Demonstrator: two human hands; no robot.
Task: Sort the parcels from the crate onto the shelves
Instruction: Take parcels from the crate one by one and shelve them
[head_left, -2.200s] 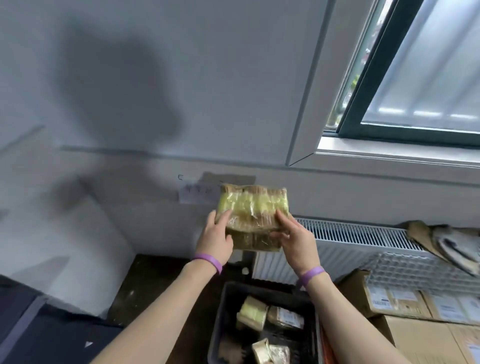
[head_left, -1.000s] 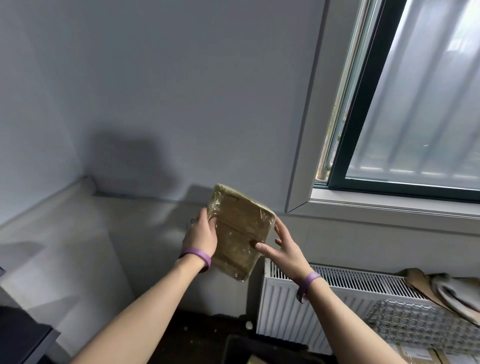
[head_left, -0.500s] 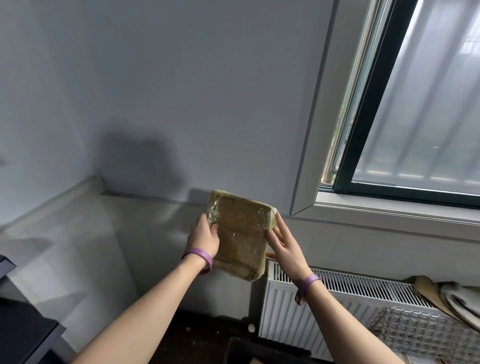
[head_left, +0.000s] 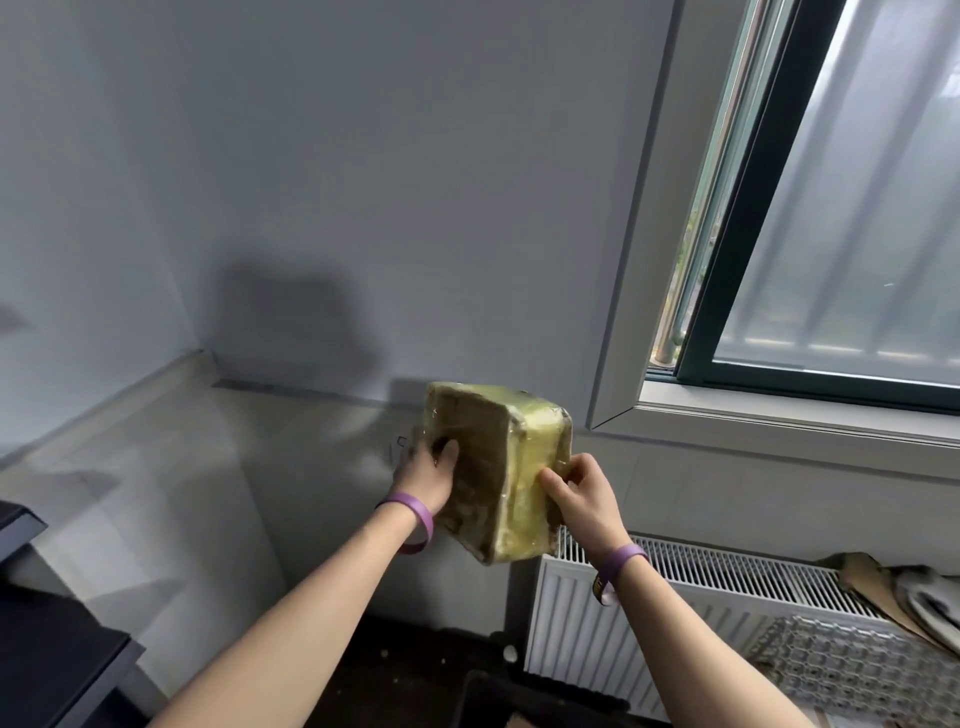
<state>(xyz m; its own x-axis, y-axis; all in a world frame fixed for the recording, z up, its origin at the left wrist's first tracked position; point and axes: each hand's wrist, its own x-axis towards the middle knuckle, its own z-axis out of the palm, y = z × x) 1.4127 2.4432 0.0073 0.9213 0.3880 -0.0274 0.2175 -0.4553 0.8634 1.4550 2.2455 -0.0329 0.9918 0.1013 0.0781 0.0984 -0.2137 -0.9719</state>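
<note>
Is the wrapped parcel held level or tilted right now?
Tilted: the parcel sits cornerwise, one corner lowest, with the left hand and right hand gripping opposite sides.

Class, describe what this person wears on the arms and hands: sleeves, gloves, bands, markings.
Both forearms are bare: no sleeves or gloves show. The left hand has a thin purple wristband at its wrist. The right hand has a matching purple band, from which hangs a small dark tag with yellowish print too small to read.
</note>
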